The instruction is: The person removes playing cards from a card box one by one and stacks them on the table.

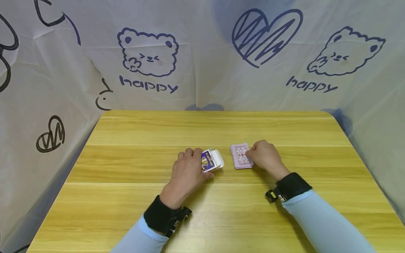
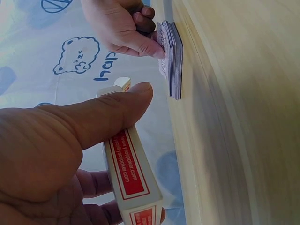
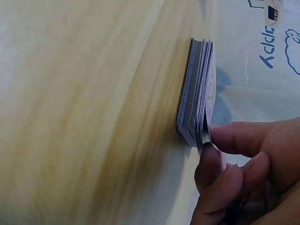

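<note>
A deck of playing cards [image 1: 242,156] with pink patterned backs lies in a slightly uneven stack on the wooden table. At its right edge, my right hand [image 1: 267,155] pinches the top of the stack between thumb and forefinger. The right wrist view shows a card edge lifted a little from the deck [image 3: 194,93]. To the left, my left hand [image 1: 188,172] grips a small card box [image 1: 208,161], white and purple, its flap end facing the deck. In the left wrist view the thumb lies across the box [image 2: 133,164], whose red side panel shows. The box's inside is hidden.
The light wooden table [image 1: 133,211] extends around both hands. White cloth [image 1: 209,63] with blue drawings hangs behind its far edge and along the sides. Black wrist bands with small cameras [image 1: 181,214] sit on both wrists.
</note>
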A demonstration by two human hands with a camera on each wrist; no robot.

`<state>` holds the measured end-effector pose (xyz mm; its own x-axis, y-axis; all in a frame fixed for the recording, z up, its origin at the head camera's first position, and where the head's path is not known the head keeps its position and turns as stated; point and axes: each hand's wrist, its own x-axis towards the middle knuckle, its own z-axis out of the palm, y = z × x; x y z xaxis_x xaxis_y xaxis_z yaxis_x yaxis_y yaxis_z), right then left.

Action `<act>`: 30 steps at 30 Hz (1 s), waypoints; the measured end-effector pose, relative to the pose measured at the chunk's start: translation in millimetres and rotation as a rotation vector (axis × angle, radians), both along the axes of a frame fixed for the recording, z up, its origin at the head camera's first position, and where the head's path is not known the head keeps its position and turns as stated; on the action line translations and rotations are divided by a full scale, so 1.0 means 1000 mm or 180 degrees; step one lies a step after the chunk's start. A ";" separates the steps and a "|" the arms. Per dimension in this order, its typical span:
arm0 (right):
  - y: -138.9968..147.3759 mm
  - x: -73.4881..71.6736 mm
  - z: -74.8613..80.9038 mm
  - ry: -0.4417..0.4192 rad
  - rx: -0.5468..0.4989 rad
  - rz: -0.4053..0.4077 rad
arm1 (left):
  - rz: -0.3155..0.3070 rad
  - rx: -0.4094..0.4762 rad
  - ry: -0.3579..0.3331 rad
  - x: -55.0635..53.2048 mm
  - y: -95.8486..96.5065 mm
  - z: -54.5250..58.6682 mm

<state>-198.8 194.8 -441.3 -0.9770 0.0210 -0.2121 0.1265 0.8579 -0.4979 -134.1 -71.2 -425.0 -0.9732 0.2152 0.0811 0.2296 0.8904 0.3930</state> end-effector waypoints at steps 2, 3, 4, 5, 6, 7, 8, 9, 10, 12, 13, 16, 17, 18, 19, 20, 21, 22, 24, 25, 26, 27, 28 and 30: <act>0.000 0.000 0.000 0.0008 0.0059 0.0026 | 0.0001 -0.0001 -0.0004 0.000 0.000 0.000; 0.000 0.000 0.001 0.0008 0.0087 0.0042 | 0.0002 -0.0001 -0.0007 0.000 0.000 0.000; 0.000 0.000 0.001 -0.0001 0.0107 0.0055 | 0.0002 0.0000 -0.0011 0.000 0.000 0.000; 0.000 -0.001 0.001 -0.0019 0.0125 0.0070 | 0.0002 0.0002 -0.0014 0.000 0.000 0.001; 0.000 -0.001 0.002 -0.0029 0.0145 0.0085 | 0.0003 0.0000 -0.0020 0.000 0.000 0.001; 0.000 -0.001 0.003 -0.0036 0.0156 0.0093 | 0.0005 0.0001 -0.0024 0.000 0.000 0.001; 0.000 -0.001 0.004 -0.0047 0.0165 0.0100 | 0.0004 0.0001 -0.0027 0.000 0.000 0.001; 0.000 -0.002 0.004 -0.0057 0.0174 0.0107 | 0.0005 0.0001 -0.0029 0.000 0.000 0.001; 0.000 -0.002 0.005 -0.0066 0.0182 0.0107 | 0.0006 0.0001 -0.0028 0.000 0.000 0.001; 0.001 -0.003 0.005 -0.0065 0.0192 0.0112 | 0.0008 0.0002 -0.0031 0.000 -0.001 0.001; 0.001 -0.003 0.005 -0.0062 0.0197 0.0114 | 0.0007 0.0003 -0.0030 0.000 0.000 0.001; 0.002 -0.003 0.004 -0.0058 0.0190 0.0114 | -0.0001 0.0006 -0.0019 0.000 -0.001 0.001; 0.002 -0.003 0.004 -0.0055 0.0178 0.0108 | -0.0006 0.0010 -0.0020 0.000 -0.001 0.001; 0.002 -0.003 0.003 -0.0056 0.0159 0.0100 | -0.0009 0.0012 -0.0019 0.000 -0.001 0.001; 0.003 -0.003 0.003 -0.0055 0.0143 0.0090 | -0.0013 0.0014 -0.0016 0.000 -0.001 0.001; 0.003 -0.003 0.003 -0.0053 0.0116 0.0079 | -0.0016 0.0015 -0.0018 0.001 -0.001 0.001; 0.004 -0.003 0.003 -0.0052 0.0093 0.0061 | -0.0018 0.0018 -0.0024 0.001 -0.001 0.001; 0.004 -0.002 0.002 -0.0047 0.0067 0.0044 | -0.0018 0.0022 -0.0027 0.001 -0.001 0.001; 0.004 -0.002 0.002 -0.0012 0.0008 0.0018 | -0.0015 0.0027 -0.0028 0.001 0.000 0.001; 0.004 -0.001 0.003 0.0011 -0.0029 0.0004 | -0.0016 0.0031 -0.0025 0.001 0.000 0.000; 0.003 -0.001 0.004 0.0031 -0.0079 -0.0008 | -0.0020 0.0036 -0.0026 0.001 0.000 0.000; 0.002 0.000 0.004 0.0070 -0.0136 -0.0009 | -0.0026 0.0043 -0.0025 0.001 0.000 0.000; 0.001 0.002 0.005 0.0111 -0.0203 0.0002 | -0.0031 0.0046 -0.0025 0.001 0.000 0.000; -0.002 0.005 0.007 0.0209 -0.0377 0.0047 | -0.0051 0.0058 -0.0024 0.001 0.000 -0.001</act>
